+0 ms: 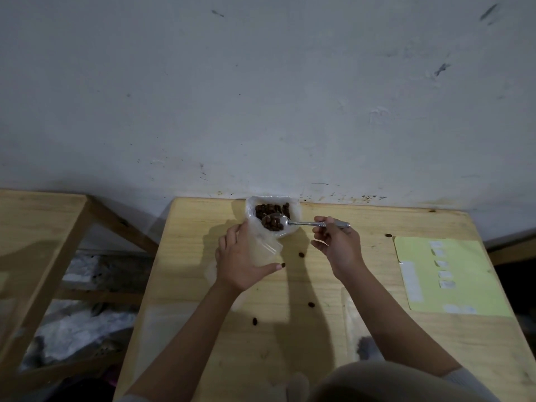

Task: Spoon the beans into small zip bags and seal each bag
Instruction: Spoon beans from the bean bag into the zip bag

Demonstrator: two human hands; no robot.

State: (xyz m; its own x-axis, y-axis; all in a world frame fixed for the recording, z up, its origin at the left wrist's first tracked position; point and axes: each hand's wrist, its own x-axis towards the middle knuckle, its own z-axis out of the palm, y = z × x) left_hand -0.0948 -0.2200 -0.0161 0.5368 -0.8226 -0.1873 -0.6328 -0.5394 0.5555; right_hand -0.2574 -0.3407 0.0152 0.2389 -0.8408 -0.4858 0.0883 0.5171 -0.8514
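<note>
A large clear plastic bag (293,211) of dark brown beans (268,209) stands at the far edge of the wooden table (319,338), against the wall. My right hand (338,245) pinches the handle of a metal spoon (301,223). The spoon's bowl is heaped with beans and hovers over the near lip of the big bag. My left hand (239,264) holds a small clear zip bag (262,250) upright just below the spoon, its mouth facing up and to the right. The small bag looks empty.
Loose beans (302,254) lie scattered on the table between and below my hands. A yellow sheet (464,285) with several white labels lies at the right. More clear bags (352,323) lie near my right forearm. A wooden frame (58,248) stands to the left.
</note>
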